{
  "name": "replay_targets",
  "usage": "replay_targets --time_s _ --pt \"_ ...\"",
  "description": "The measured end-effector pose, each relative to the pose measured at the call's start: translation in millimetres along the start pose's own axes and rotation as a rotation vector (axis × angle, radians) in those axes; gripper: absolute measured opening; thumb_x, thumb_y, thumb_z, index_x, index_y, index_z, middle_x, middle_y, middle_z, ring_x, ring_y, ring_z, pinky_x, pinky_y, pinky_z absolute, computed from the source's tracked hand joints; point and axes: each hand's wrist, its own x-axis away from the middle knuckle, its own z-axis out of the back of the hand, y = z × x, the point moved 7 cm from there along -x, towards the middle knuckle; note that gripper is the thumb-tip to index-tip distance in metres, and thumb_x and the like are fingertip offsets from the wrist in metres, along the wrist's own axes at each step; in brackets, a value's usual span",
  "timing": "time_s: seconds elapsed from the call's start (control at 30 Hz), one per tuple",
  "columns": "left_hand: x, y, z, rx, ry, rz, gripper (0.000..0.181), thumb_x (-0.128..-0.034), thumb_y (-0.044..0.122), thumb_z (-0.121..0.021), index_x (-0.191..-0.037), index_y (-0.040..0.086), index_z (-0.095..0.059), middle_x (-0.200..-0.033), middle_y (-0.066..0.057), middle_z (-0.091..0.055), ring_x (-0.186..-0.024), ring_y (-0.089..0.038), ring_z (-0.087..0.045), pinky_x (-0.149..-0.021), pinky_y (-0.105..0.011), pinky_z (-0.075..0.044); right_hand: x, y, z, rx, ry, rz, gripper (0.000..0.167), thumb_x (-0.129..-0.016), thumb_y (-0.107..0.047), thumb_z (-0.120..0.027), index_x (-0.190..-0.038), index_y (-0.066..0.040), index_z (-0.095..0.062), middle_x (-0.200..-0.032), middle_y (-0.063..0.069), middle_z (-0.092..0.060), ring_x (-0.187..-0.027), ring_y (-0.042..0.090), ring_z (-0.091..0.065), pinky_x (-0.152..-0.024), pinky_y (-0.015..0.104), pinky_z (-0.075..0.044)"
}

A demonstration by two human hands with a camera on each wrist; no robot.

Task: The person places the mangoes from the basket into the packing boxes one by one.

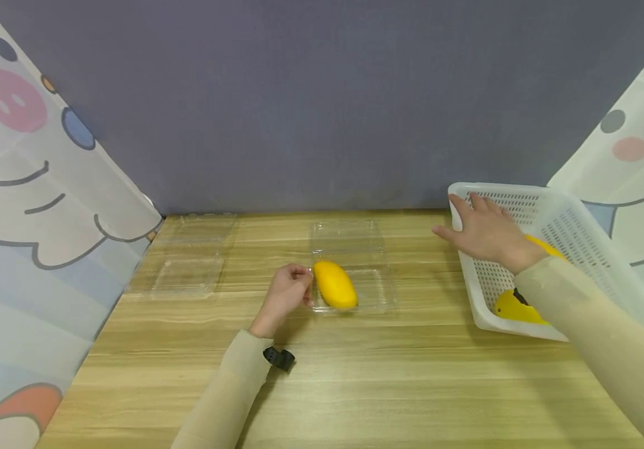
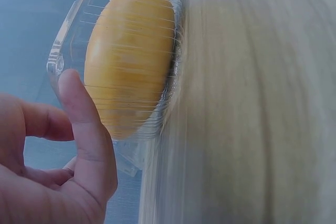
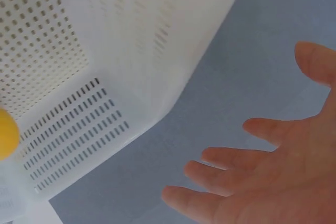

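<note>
A yellow mango (image 1: 335, 285) lies in the left part of an open clear plastic clamshell box (image 1: 374, 290), whose lid is folded back toward the wall. My left hand (image 1: 289, 288) pinches the box's left rim; in the left wrist view, the thumb (image 2: 84, 114) lies against that rim. Through the ribbed side wall the mango (image 2: 130, 56) shows a green stem tip. Over the left side of a white plastic basket (image 1: 473, 280), my right hand (image 1: 487, 231) is spread and holds nothing. Yellow things (image 1: 515, 308) lie in the basket, one with a dark mark, partly hidden by the right sleeve.
Another open clear clamshell box (image 1: 187, 277) stands on the left of the wooden table (image 1: 355, 380). A grey wall (image 1: 327, 106) closes off the back. Cartoon-printed sheets (image 1: 35, 206) hang at both sides.
</note>
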Motion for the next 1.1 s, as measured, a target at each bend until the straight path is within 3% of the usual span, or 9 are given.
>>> replay_targets --time_s 0.43,1.1 --pt "0.4 0.6 0.5 0.007 -0.002 0.01 0.024 -0.1011 0.007 -0.055 -0.117 -0.009 -0.059 -0.083 -0.015 -0.057 -0.061 -0.019 -0.057 -0.057 -0.029 -0.059 -4.9 29.2 -4.4 -0.034 -0.036 -0.048 0.1 -0.098 -0.071 -0.039 -0.161 0.0 -0.01 -0.157 0.043 -0.004 -0.142 0.065 -0.004 -0.11 0.079 -0.005" --pt "-0.1 -0.3 -0.1 -0.009 -0.003 0.006 0.022 -0.1012 0.009 -0.056 -0.116 -0.007 -0.06 -0.077 -0.011 -0.056 -0.063 -0.02 -0.057 -0.058 -0.031 -0.06 -9.4 76.2 -6.0 -0.067 -0.072 -0.126 0.105 -0.097 -0.074 -0.036 -0.159 0.005 -0.006 -0.154 0.046 -0.005 -0.138 0.066 -0.007 -0.108 0.08 -0.011"
